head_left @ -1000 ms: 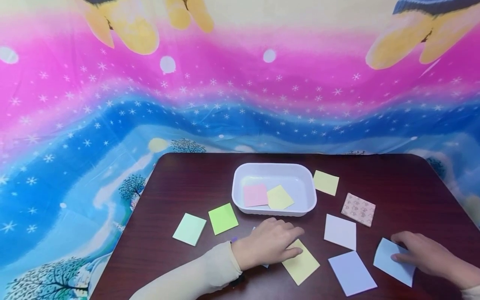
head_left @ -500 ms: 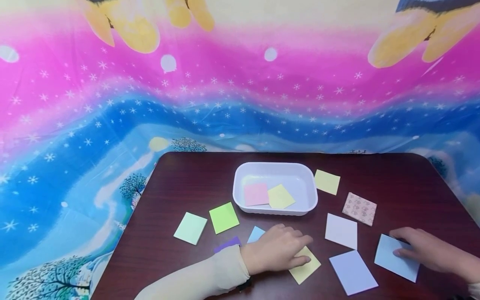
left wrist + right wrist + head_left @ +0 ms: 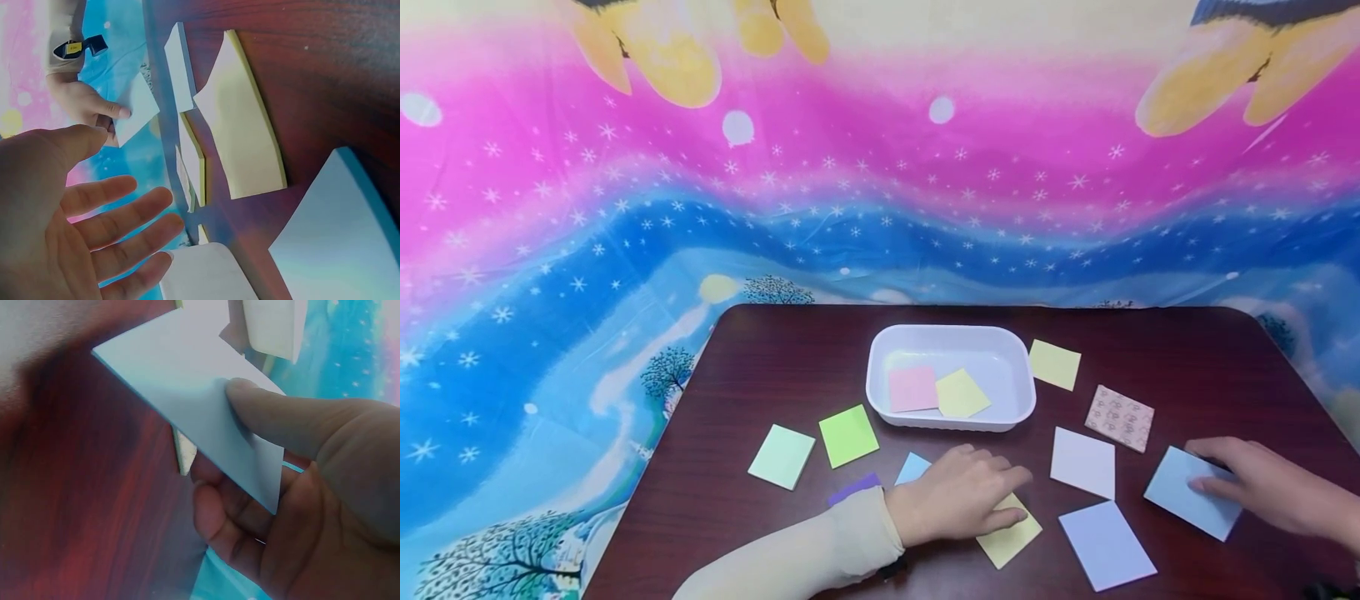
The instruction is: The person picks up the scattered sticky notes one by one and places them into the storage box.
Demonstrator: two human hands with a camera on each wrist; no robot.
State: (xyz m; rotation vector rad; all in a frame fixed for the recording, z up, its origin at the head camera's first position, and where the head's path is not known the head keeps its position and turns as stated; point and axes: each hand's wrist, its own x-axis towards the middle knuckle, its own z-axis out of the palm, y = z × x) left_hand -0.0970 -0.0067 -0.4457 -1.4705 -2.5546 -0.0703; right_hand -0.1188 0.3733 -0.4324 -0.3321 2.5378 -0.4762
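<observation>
In the head view, my right hand [image 3: 1262, 483] pinches a light blue sticky note pad [image 3: 1176, 492] at the right side of the table. The right wrist view shows the thumb flat on the pad's face [image 3: 181, 381] and curled fingers behind it; the pad is tilted and off the table. My left hand [image 3: 966, 496] hovers over a yellow sticky note pad [image 3: 1011, 546], partly covering it in the head view. Its fingers are relaxed and hold nothing, as the left wrist view shows. Beside the left wrist, a blue pad [image 3: 912, 468] and a purple pad [image 3: 853, 488] are partly hidden.
A white plastic tray [image 3: 950, 422] holds a pink pad [image 3: 913, 389] and a yellow one [image 3: 962, 394]. Around it on the dark table lie green pads [image 3: 848, 437], a patterned pad [image 3: 1120, 418], a white pad [image 3: 1083, 462], a lavender pad [image 3: 1107, 546] and another yellow pad [image 3: 1055, 364].
My right hand has raised the light blue pad from the table and turned it slightly. My left hand has shifted a little to the right, uncovering more of the blue and purple pads.
</observation>
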